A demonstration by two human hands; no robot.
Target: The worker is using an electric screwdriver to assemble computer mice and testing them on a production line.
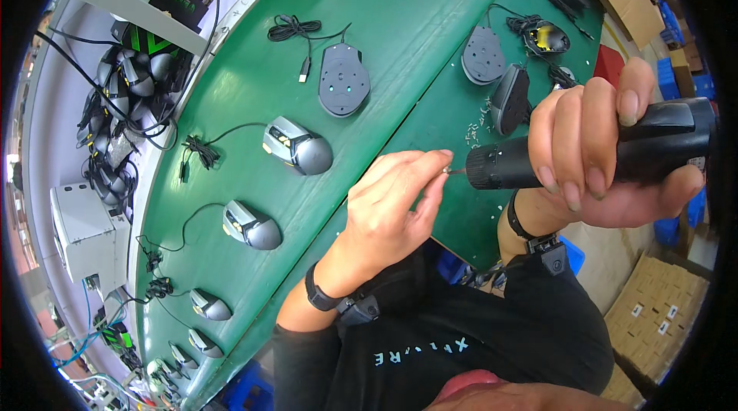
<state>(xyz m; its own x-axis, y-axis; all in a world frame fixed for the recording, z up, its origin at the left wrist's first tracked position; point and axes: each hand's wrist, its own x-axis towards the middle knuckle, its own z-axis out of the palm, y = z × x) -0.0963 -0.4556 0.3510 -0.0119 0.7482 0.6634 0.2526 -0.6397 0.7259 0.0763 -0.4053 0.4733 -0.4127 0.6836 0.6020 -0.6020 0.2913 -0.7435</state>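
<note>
Two hands near belt edge (pixel 361 215), L hand (pixel 388 207) at screwdriver (pixel 584 151) tip

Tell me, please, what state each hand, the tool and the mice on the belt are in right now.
Right hand: closed around the electric screwdriver, held level.
Left hand: fingertips pinched at the screwdriver tip; what they hold is too small to tell.
Nearest mouse: upright on the green belt, cable bundled.
Mouse beyond it: flipped, underside up.
Mouse by the screws: lying on its side.
Small screws: loose, scattered.
</note>
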